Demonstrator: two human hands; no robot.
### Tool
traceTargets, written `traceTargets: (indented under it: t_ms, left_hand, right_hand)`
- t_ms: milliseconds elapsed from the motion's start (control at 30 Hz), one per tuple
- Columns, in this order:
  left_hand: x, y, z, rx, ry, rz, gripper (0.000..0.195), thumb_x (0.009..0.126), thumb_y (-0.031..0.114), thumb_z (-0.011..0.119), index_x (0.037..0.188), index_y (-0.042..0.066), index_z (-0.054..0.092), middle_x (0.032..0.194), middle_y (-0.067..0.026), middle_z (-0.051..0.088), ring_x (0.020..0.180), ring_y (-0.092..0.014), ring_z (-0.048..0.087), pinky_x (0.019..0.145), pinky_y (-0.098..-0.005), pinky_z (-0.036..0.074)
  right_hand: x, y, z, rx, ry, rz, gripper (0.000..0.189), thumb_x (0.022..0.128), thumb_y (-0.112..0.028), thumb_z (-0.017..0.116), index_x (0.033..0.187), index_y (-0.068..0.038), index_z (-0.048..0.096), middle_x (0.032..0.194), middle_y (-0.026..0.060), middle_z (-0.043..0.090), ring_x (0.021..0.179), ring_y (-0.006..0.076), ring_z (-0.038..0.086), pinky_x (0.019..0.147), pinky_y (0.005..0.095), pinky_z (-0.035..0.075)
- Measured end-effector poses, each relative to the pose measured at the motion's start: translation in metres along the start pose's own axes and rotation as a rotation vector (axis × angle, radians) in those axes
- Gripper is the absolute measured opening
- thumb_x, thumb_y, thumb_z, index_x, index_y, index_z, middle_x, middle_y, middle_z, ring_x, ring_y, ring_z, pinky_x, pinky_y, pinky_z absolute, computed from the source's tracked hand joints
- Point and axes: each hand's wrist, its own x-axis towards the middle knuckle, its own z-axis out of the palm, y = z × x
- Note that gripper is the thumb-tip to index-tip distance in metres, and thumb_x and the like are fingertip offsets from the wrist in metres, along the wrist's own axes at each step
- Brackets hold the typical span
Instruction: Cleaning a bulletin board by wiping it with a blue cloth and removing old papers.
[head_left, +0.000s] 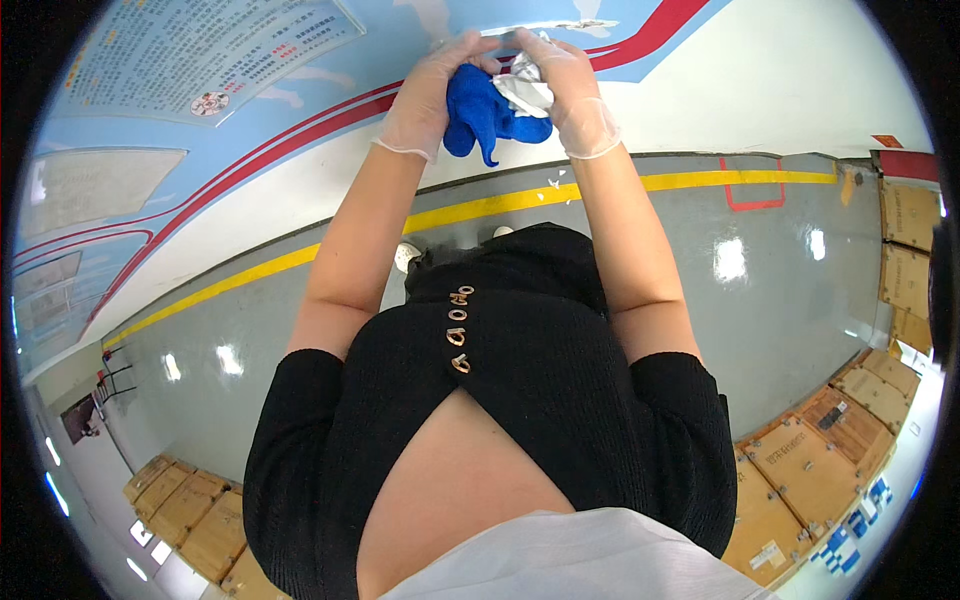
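Observation:
My left hand (435, 90), in a clear thin glove, is at the top centre against the blue wall graphic. A blue cloth (480, 112) hangs beneath its fingers, apparently held by them. My right hand (559, 67), gloved the same way, grips crumpled white material (525, 86), perhaps paper or film, which overlaps the blue cloth. The fingertips of both hands are close together at a whitish peeled strip (585, 25) on the wall. Whether the fingertips touch the strip cannot be told. Small white scraps (555, 181) lie on the floor below.
The wall carries a printed panel (217, 60) with writing and red stripes. A yellow floor line (480, 206) runs along the wall's foot. Wooden crates (802, 472) are stacked at the lower right, with more crates (187, 510) at the lower left. A red floor marking (756, 205) is at the right.

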Motion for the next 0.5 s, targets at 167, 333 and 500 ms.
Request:
traceTargets:
  t_ms: [167, 333, 500]
  left_hand:
    - [0.007, 0.009, 0.012, -0.129, 0.061, -0.077, 0.04, 0.096, 0.034, 0.058, 0.114, -0.001, 0.065, 0.088, -0.0098, 0.064, 0.083, -0.018, 0.062, 0.075, -0.0301, 0.052]
    - [0.015, 0.001, 0.014, -0.239, 0.084, -0.059, 0.027, 0.094, 0.024, 0.061, 0.094, -0.001, 0.068, 0.087, -0.0091, 0.065, 0.079, -0.019, 0.063, 0.074, -0.0311, 0.053]
    - [0.02, -0.005, 0.013, -0.308, 0.162, -0.01, 0.02, 0.091, 0.017, 0.063, 0.091, -0.003, 0.066, 0.085, -0.0108, 0.065, 0.076, -0.02, 0.064, 0.071, -0.0314, 0.054]
  right_hand:
    - [0.016, 0.001, 0.007, 0.305, -0.026, 0.131, 0.035, 0.083, -0.021, 0.075, 0.1, 0.008, 0.066, 0.089, 0.014, 0.068, 0.075, 0.0195, 0.065, 0.063, 0.0313, 0.051]
    - [0.008, -0.001, 0.017, 0.303, 0.041, 0.066, 0.023, 0.083, -0.014, 0.074, 0.093, 0.004, 0.065, 0.083, 0.0119, 0.067, 0.068, 0.0201, 0.067, 0.058, 0.0306, 0.054]
    - [0.005, -0.001, 0.02, 0.297, 0.06, -0.029, 0.016, 0.079, -0.007, 0.071, 0.089, 0.004, 0.064, 0.079, 0.0109, 0.066, 0.065, 0.0178, 0.064, 0.057, 0.0301, 0.05]
